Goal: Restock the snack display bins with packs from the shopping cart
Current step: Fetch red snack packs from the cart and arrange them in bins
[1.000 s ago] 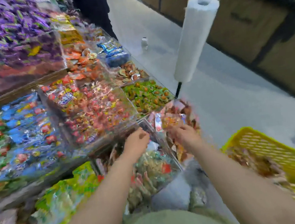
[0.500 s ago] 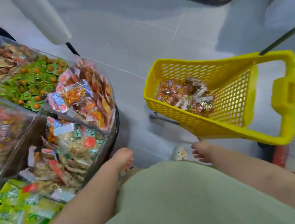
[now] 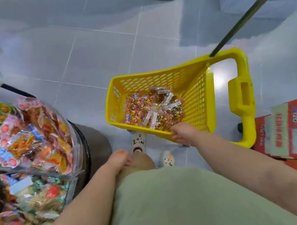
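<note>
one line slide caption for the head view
Right hand at the near rim of the yellow cart, by its snack packs; left hand hangs empty near the display bins.

The display bins (image 3: 75, 143) are cut off at the left edge.

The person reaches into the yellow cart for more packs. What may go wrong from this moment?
1. The packs in the yellow cart lie loose and look glossy; the right hand may drop some while carrying a handful across.
2. The bin beside the cart looks heaped full, so added packs may slide off onto the floor.
</note>
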Action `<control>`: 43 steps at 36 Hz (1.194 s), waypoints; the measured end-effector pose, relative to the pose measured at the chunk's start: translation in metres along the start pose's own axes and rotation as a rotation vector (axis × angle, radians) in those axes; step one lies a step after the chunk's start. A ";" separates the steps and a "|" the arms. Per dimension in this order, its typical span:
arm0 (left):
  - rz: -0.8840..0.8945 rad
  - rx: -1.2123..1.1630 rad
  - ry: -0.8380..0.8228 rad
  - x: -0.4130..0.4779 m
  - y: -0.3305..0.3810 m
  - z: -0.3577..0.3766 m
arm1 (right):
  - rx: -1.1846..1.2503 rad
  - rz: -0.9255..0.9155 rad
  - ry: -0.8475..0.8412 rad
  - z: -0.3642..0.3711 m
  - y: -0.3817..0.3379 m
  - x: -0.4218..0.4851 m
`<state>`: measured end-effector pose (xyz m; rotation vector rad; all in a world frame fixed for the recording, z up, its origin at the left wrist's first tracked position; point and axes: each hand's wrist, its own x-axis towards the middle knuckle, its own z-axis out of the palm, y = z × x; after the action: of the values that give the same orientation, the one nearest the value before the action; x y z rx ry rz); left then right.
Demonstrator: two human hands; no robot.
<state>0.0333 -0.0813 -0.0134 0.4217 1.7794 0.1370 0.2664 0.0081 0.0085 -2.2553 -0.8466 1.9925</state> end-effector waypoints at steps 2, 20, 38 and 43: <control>-0.040 -0.029 0.009 0.008 0.014 -0.007 | 0.012 0.039 -0.013 0.001 -0.006 0.007; 0.072 0.239 0.148 0.142 0.172 -0.119 | -0.036 0.125 0.003 0.021 -0.098 0.109; 0.118 0.317 0.449 0.238 0.172 -0.078 | -0.084 0.110 0.030 0.093 -0.131 0.266; 0.131 0.292 0.454 0.240 0.172 -0.078 | 0.010 0.059 0.050 0.117 -0.138 0.286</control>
<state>-0.0520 0.1731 -0.1593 0.7643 2.2286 0.0674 0.1177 0.2019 -0.2263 -2.3400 -0.7727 1.9505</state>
